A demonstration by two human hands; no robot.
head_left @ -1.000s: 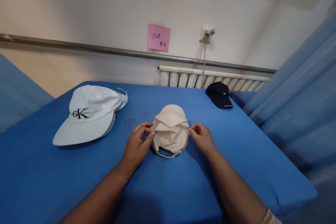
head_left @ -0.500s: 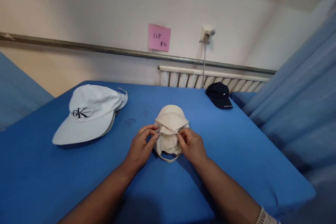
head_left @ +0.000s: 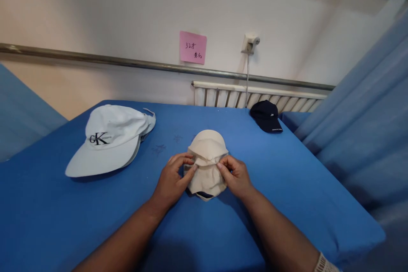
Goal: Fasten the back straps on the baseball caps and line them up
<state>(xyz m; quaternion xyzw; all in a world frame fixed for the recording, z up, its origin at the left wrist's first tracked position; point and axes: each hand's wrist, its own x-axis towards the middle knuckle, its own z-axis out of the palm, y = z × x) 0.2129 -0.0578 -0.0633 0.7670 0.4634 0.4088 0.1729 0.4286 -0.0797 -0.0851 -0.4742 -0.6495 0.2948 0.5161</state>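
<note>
A cream cap [head_left: 207,153] lies folded in on itself in the middle of the blue table [head_left: 95,208]. My left hand [head_left: 172,178] pinches its left side with fingers bent. My right hand [head_left: 235,175] pinches the fabric at the cap's centre-right. The two hands nearly meet over the cap's crown, and its back strap shows below them.
A white cap with a black logo [head_left: 110,138] lies at the table's left. A dark navy cap [head_left: 266,115] sits at the far right corner. A radiator [head_left: 229,95], a pink note [head_left: 192,47] and a wall socket are behind. Blue curtain [head_left: 366,123] hangs on the right.
Both hands moved inward from the cap's outer sides toward its middle, folding the fabric in. The cap looks narrower and more bunched than before.
</note>
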